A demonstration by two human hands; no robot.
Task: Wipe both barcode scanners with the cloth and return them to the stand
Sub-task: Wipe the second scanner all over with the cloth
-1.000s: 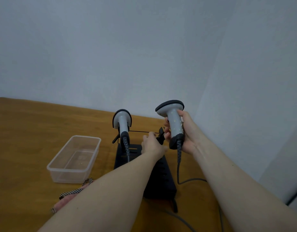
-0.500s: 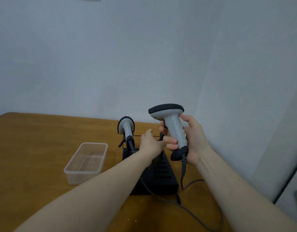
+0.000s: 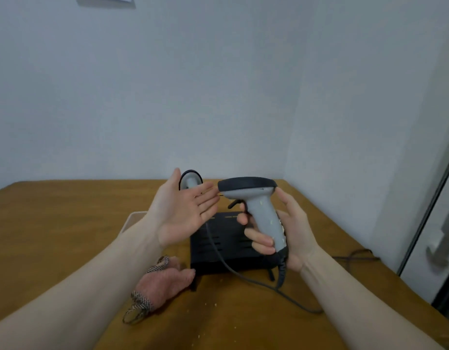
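Right hand point(image 3: 291, 231): you grip the lifted scanner point(image 3: 258, 208) by its handle, fingers curled round it.
Left hand point(image 3: 183, 210): you hold it flat and empty, palm up, fingertips just beside the scanner's head.
Cloth point(image 3: 157, 286): it lies on the table below your left forearm, untouched.
Second scanner point(image 3: 190, 179): it sits behind your left hand, on the stand point(image 3: 226, 246).
Cord point(image 3: 243, 277): it trails under your right wrist across the stand; pull too far and it may snag or drag the stand.
Slip risk: reaching down for the cloth, your left arm may knock the seated scanner.
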